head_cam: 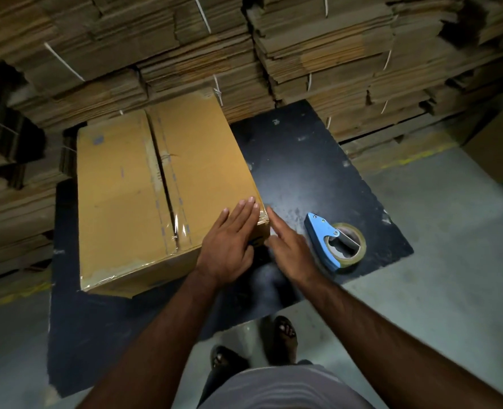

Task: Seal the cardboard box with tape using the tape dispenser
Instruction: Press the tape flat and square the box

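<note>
Box (144,196): stiff, glossy tape at near corner. Left hand (229,246) presses flat there; right hand (288,246) released beside it. Dispenser (333,243), right of box, looks light; take its blue handle.

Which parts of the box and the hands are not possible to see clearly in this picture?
Head view only:
- Near right corner of the cardboard box: covered by the left hand.
- Right hand: motion-blurred, so its contact with the box is unclear.
- Box's far and left sides: hidden by the box itself.
- Tape dispenser: its cutting edge faces away.
</note>
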